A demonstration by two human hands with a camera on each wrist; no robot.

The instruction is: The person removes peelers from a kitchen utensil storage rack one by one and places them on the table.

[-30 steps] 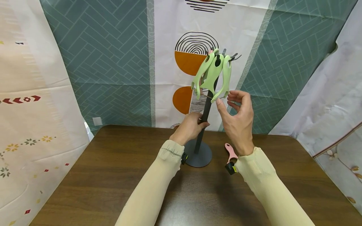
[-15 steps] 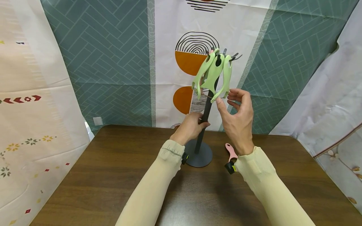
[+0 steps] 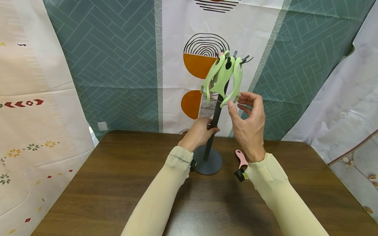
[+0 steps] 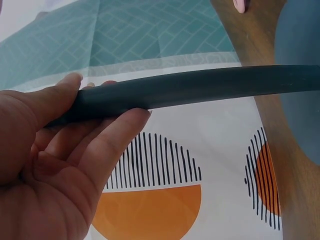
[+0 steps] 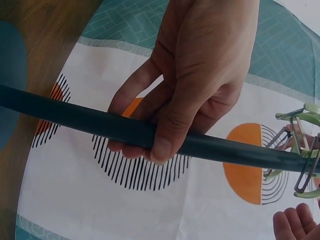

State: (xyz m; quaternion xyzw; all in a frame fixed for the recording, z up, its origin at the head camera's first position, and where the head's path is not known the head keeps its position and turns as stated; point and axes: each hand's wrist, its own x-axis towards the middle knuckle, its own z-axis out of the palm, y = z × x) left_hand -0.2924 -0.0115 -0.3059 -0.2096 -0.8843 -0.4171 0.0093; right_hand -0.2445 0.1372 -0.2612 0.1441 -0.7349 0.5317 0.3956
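My left hand (image 3: 198,131) grips the dark upright pole (image 3: 217,113) of a utensil stand, thumb on one side and fingers on the other, as the left wrist view also shows. From hooks at the pole's top hang several light green Y-shaped peelers (image 3: 222,77). My right hand (image 3: 249,127) is raised at the lower end of the rightmost green peeler, its thumb and fingers spread and loosely bent. The thumb tip overlaps that end in the head view. In the right wrist view, a few right fingertips (image 5: 295,220) show apart from the peelers (image 5: 305,150).
The stand's round grey base (image 3: 211,162) sits on a brown wooden table (image 3: 118,183). A pink peeler (image 3: 241,158) lies right of the base, its lower part hidden behind the black wrist camera (image 3: 240,175). Patterned cloth (image 3: 118,59) hangs behind the table.
My right thumb has shifted slightly right, away from the lower end of the green peeler. The left hand stays on the pole, and the stand has not visibly moved.
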